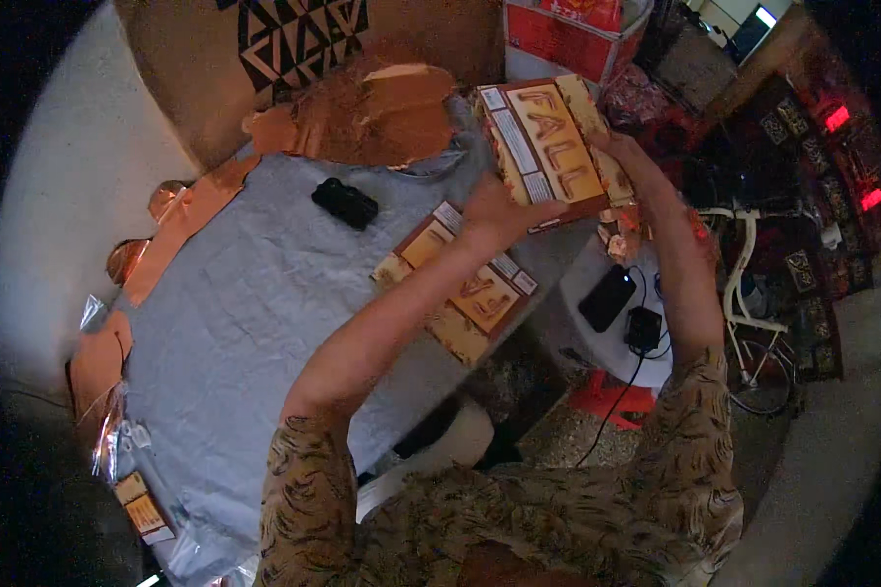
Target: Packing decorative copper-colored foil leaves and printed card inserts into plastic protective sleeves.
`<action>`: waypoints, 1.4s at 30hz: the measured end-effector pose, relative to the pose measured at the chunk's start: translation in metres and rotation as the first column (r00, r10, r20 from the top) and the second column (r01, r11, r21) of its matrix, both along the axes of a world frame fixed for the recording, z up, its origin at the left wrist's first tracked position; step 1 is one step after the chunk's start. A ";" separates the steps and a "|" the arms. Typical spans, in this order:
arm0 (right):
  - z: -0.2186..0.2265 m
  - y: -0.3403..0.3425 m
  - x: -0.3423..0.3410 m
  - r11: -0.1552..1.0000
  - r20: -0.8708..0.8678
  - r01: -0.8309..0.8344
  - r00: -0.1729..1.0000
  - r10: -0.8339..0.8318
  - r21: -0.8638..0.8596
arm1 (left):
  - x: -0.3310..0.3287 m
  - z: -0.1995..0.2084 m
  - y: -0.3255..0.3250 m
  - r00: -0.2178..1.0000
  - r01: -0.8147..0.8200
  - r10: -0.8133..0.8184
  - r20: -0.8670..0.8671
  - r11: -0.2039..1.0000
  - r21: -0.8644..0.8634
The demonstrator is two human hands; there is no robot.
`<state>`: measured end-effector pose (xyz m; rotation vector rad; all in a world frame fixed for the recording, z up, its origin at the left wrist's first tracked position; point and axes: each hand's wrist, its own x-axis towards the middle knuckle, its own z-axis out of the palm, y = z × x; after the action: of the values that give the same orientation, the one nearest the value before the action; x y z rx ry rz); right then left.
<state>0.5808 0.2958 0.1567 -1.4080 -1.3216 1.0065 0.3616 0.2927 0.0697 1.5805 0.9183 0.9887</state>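
Over the far right part of the grey-covered table [255, 284], I hold up a flat brown and yellow printed cardboard box [538, 132] with a white label along one side. My left hand [499, 210] grips its near left corner, thumb across the front. At its right edge, my right hand [619, 157] has its fingers curled round the side and partly hidden. Below my left forearm, another box of similar print [494, 298] lies on the table, partly covered by the arm; whether it is one box or several, I cannot tell.
A black object [345, 203] sits on the table. Copper-coloured foil [401, 112] lies along its far edge, before a large cardboard box [186, 68]. A smaller box [145, 509] is at lower left. Right stand a white side table with a black device [607, 298], a red stool [612, 399] and a bicycle [744, 264].
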 end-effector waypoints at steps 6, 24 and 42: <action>-0.039 0.033 0.072 0.979 -0.074 -0.047 0.997 0.033 -0.198 | 0.023 -0.042 0.007 0.988 -0.058 0.078 -0.132 0.987 0.149; -0.034 0.063 0.110 0.886 0.616 0.077 0.746 0.254 -0.458 | 0.070 -0.054 -0.048 0.838 0.416 -0.252 0.484 0.869 -0.268; -0.092 0.139 0.062 0.884 0.219 -0.297 0.894 0.390 -0.361 | 0.047 -0.077 -0.011 0.918 0.172 0.009 0.397 0.893 -0.417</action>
<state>0.6427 0.4346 0.0649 -1.6410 -1.7300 1.3402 0.4083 0.2819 -0.0070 0.9786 0.7226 0.9095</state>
